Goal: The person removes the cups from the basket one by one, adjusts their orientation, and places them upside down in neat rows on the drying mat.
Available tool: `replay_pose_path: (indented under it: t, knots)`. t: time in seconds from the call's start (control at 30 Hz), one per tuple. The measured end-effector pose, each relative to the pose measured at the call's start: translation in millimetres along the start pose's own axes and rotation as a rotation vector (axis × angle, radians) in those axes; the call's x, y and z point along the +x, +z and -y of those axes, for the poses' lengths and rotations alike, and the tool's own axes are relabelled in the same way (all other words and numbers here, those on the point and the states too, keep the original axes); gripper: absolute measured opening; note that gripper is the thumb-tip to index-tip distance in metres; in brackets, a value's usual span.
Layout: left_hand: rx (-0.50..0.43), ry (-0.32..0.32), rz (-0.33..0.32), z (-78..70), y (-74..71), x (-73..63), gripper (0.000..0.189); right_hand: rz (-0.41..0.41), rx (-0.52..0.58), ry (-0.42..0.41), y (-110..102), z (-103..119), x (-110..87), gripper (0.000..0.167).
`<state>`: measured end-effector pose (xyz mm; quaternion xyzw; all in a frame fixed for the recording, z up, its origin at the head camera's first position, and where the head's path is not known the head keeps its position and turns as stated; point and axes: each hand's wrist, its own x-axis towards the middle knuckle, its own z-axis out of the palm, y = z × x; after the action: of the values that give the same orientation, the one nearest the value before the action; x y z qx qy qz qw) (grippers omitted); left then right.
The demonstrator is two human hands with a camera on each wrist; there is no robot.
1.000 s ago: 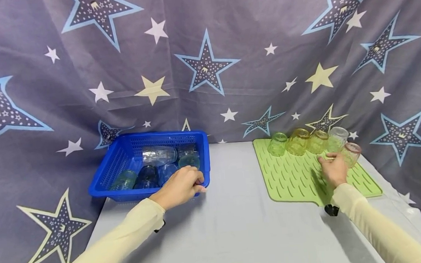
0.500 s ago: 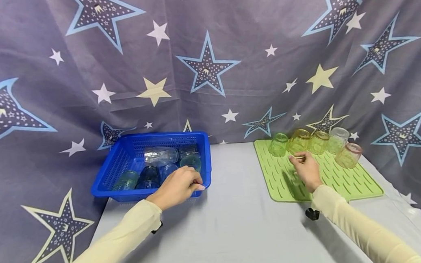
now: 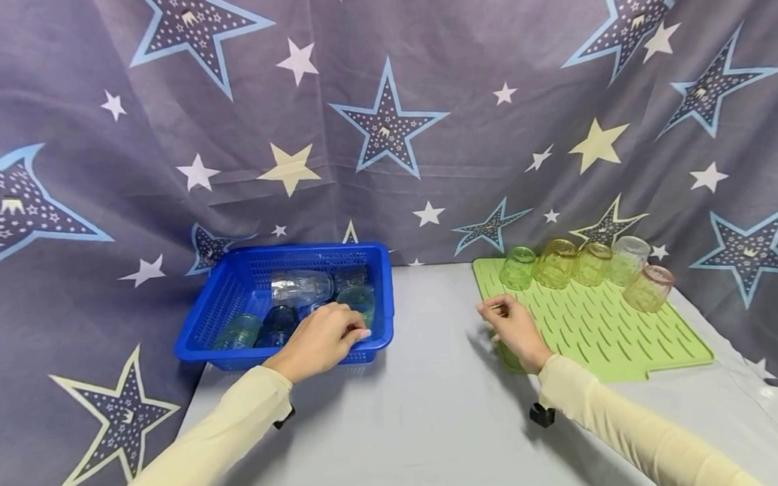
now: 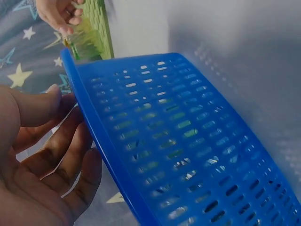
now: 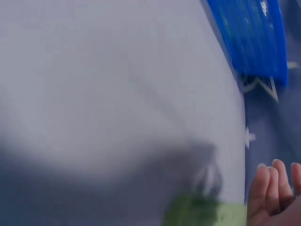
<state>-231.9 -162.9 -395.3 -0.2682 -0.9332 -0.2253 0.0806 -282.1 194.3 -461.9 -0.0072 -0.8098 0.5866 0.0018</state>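
My left hand (image 3: 324, 339) is over the front right rim of the blue plastic basket (image 3: 387, 332). In the left wrist view its loosely bent fingers (image 4: 59, 155) reach just past the rim, with no glass between them. Glasses lie inside the basket: a clear glass (image 3: 300, 287), a dark blue glass (image 3: 278, 322), a greenish glass (image 3: 238, 332) and a teal glass (image 3: 358, 303) nearest the left hand, among others. My right hand (image 3: 519, 333), empty and with relaxed fingers, hovers over the left edge of the green drying mat (image 3: 601, 367).
Along the mat's back stand upside-down glasses: a green glass (image 3: 517, 269), two yellow glasses (image 3: 556, 265) and a clear glass (image 3: 627, 261). A pinkish glass (image 3: 648, 290) sits at the right. White tabletop (image 3: 433, 390) lies between basket and mat; a starred curtain (image 3: 392, 197) hangs behind.
My right hand has moved left from beside the pinkish glass, across the mat to its left edge. The left hand has shifted only slightly at the basket's rim.
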Motion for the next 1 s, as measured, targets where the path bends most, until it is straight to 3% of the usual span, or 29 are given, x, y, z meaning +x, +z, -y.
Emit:
replay_pose_path:
  t: [0.33, 0.73, 1.0]
  knots:
    - [-0.037, -0.075, 0.025, 12.0, -3.6, 0.1, 0.010, 0.186, 0.055, -0.020, 53, 18, -19.9, 0.029]
    - [-0.029, -0.107, 0.033, 21.0, -2.6, -1.5, 0.010, 0.455, 0.155, -0.005, 114, 38, -39.9, 0.049]
    - [-0.059, -0.144, 0.015, 35.6, -13.3, -2.4, 0.011, 0.482, 0.242, 0.003, 129, 46, -41.3, 0.039]
